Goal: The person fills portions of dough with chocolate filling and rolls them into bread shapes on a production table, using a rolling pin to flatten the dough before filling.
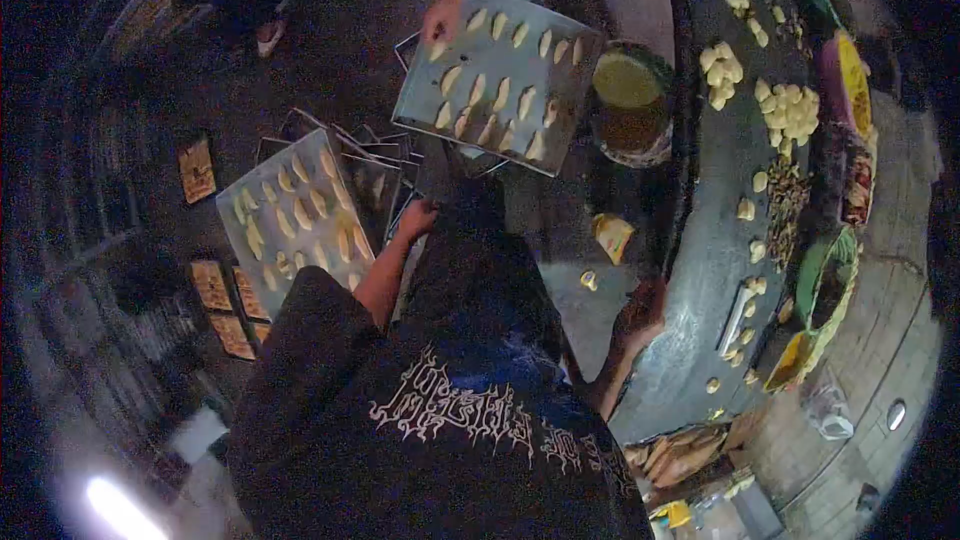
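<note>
My left hand [420,216] is closed at the edge of a dark metal tray [385,180] in a stack, beside a tilted tray [232,230] with rows of pale, elongated dough pieces. My right hand [645,308] is at the near edge of the long worktable [690,290]; its fingers are too dark to make out. Ahead, another person's hand [440,18] touches a dough piece at the left corner of a second dough-filled tray [500,68], which sits on more trays.
Dough lumps [790,112] lie along the worktable, near a green basket [828,280]. A round container [632,105] stands right of the far tray. Small filled trays [210,285] are on the left. A yellow-and-white packet [612,236] lies below the container.
</note>
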Motion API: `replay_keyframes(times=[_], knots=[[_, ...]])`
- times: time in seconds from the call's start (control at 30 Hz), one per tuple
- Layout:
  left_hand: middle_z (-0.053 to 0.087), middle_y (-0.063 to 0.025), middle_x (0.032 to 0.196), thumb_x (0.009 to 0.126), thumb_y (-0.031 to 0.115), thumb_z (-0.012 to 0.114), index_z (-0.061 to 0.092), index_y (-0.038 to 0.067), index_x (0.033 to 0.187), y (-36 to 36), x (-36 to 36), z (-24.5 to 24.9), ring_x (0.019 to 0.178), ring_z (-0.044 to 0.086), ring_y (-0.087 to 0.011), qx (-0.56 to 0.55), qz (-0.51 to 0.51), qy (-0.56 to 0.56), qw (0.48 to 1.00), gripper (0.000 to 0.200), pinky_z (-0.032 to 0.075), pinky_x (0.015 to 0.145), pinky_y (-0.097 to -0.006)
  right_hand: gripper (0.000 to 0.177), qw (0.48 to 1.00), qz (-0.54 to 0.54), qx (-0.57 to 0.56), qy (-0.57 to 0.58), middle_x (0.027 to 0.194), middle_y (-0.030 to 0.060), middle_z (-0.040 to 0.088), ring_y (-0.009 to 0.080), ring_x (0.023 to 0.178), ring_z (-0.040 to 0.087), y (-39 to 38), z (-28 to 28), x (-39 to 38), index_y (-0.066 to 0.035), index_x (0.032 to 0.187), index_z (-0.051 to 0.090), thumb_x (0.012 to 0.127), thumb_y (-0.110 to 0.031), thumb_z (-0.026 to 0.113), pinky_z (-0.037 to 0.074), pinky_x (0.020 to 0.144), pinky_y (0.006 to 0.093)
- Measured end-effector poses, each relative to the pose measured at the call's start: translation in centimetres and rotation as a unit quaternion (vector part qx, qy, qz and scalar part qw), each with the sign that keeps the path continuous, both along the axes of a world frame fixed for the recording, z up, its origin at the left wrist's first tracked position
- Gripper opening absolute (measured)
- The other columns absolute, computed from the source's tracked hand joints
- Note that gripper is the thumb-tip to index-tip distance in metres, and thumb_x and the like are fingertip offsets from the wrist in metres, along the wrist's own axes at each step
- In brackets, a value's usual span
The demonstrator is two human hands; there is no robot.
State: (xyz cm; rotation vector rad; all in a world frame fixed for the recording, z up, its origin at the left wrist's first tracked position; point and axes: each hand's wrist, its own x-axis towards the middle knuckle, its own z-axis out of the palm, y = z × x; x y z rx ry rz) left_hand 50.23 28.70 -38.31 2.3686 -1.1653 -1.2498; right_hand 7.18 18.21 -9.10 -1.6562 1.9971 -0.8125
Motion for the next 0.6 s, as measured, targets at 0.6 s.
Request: replay_keyframes(times=[0.6], knots=[[0.076,-0.0124,0.095,0.082,0.029,0.075,0.075,0.010,0.110,0.3,-0.5,-4.2,0.084,0.073,-0.0244,-0.024,0.080,0.130,0.988,0.034,0.056,0.079,-0.0374,0.030,0.991,-0.048,-0.028,-0.124,0.110,0.0153,0.071,0.0150,0.091,0.066,0.1,-2.3,-4.9,0.002,0.128,0.062,0.101,-0.009,0.056,0.051,0.077,0.0264]])
